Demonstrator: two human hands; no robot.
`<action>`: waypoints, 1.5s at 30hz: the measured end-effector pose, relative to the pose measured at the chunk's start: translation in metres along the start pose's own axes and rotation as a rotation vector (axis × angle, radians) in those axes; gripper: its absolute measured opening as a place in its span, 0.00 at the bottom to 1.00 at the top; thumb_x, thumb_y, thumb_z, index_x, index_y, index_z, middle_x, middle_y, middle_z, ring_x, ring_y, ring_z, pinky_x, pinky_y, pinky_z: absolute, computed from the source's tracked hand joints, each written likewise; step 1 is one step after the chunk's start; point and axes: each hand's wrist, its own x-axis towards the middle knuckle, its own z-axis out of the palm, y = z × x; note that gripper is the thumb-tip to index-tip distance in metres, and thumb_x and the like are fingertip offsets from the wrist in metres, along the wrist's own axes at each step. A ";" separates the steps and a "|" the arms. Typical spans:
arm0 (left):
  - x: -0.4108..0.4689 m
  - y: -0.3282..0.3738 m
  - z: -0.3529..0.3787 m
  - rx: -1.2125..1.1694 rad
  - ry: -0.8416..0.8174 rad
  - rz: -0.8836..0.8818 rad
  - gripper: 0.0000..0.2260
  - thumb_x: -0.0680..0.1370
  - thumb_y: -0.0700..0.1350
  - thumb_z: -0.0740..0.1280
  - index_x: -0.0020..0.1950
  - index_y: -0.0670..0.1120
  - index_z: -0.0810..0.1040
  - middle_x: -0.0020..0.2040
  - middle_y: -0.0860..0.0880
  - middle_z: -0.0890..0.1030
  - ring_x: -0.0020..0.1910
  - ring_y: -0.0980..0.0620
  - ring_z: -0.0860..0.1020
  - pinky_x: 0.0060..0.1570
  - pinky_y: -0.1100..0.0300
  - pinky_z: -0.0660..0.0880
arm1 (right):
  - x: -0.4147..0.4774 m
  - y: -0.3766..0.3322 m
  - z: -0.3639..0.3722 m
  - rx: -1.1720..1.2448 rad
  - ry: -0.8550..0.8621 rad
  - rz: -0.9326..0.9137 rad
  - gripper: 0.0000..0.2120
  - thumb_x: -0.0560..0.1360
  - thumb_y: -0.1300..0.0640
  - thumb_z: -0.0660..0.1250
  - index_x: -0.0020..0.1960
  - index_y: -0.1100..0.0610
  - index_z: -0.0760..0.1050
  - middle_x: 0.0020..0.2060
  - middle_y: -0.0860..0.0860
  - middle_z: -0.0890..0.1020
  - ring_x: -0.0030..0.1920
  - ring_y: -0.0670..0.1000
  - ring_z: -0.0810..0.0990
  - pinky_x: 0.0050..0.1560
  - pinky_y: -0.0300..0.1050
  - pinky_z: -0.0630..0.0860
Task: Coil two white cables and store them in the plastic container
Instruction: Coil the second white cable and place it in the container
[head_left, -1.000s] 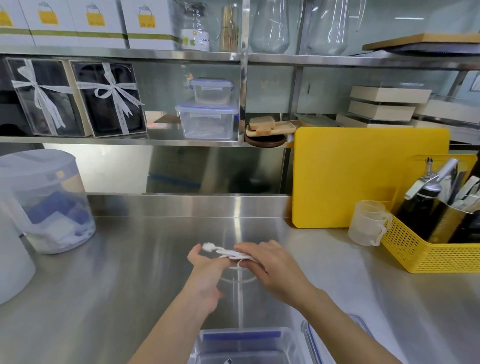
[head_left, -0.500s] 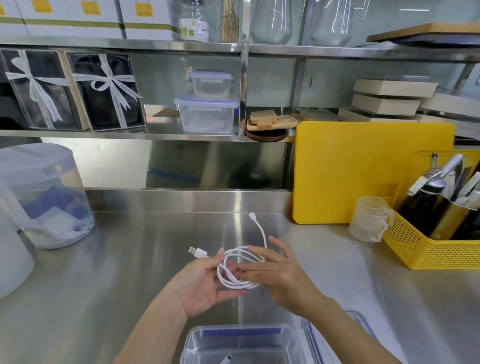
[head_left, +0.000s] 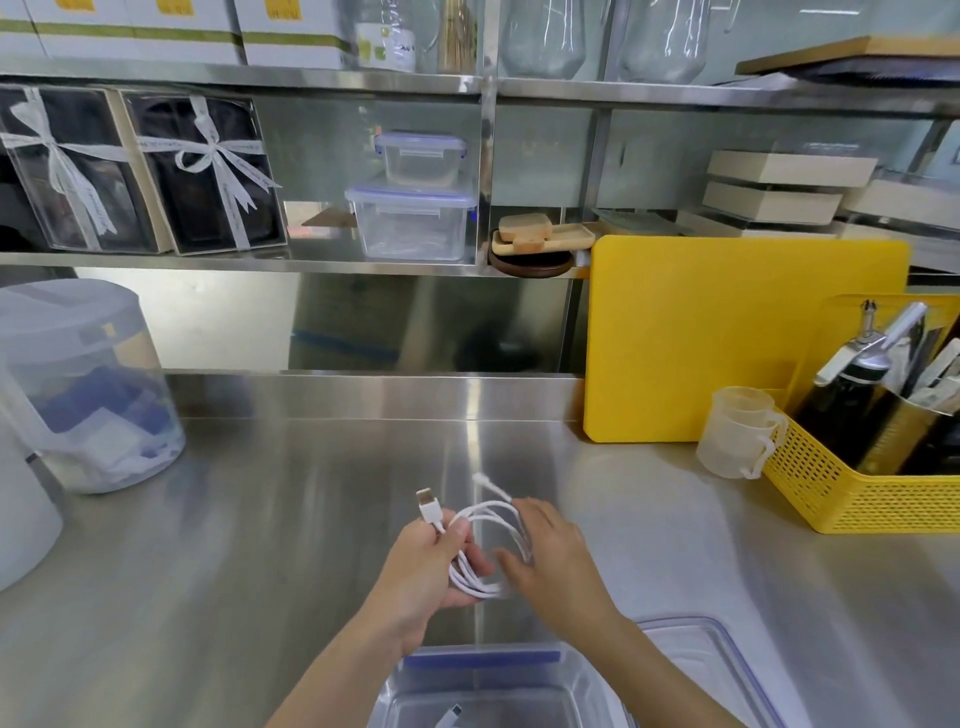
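Observation:
A white cable (head_left: 485, 514) is looped into a loose coil above the steel counter. My left hand (head_left: 423, 571) pinches it near the USB plug, which points up. My right hand (head_left: 553, 561) rests against the coil's right side, fingers spread over the loops, and the small plug end sticks up behind them. The clear plastic container (head_left: 483, 667) with a blue clip stands open at the bottom edge, right under my forearms. A piece of another white cable (head_left: 449, 719) lies inside it. The container's lid (head_left: 722, 654) lies just to its right.
A yellow basket (head_left: 857, 504) with bottles and a plastic measuring cup (head_left: 732, 436) stand at the right. A yellow cutting board (head_left: 727, 332) leans on the back wall. A large clear tub (head_left: 78, 384) sits at the left. Shelves above hold boxes and containers.
The bunched cable has opened into a coil. My left hand turned and now grips it near the USB plug, while my right hand shifted to the coil's right side.

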 end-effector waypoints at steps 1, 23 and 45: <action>0.000 -0.001 0.001 0.082 -0.006 0.036 0.12 0.81 0.42 0.57 0.39 0.43 0.73 0.31 0.46 0.79 0.32 0.50 0.78 0.43 0.48 0.80 | 0.000 0.000 -0.002 0.070 -0.018 0.065 0.21 0.75 0.56 0.66 0.66 0.54 0.66 0.60 0.51 0.76 0.57 0.51 0.75 0.62 0.43 0.71; 0.006 0.004 -0.001 0.019 -0.125 -0.128 0.13 0.81 0.42 0.57 0.37 0.41 0.71 0.38 0.38 0.80 0.35 0.47 0.83 0.40 0.57 0.77 | 0.001 0.014 0.005 0.047 0.382 -0.375 0.06 0.70 0.61 0.63 0.35 0.61 0.75 0.35 0.55 0.80 0.39 0.48 0.73 0.38 0.35 0.74; 0.006 -0.005 -0.006 -0.224 -0.181 -0.302 0.10 0.79 0.39 0.60 0.41 0.37 0.76 0.28 0.43 0.80 0.26 0.50 0.80 0.29 0.58 0.80 | -0.010 -0.012 -0.002 0.779 0.222 0.346 0.09 0.71 0.65 0.70 0.36 0.64 0.70 0.40 0.61 0.74 0.33 0.51 0.75 0.25 0.35 0.76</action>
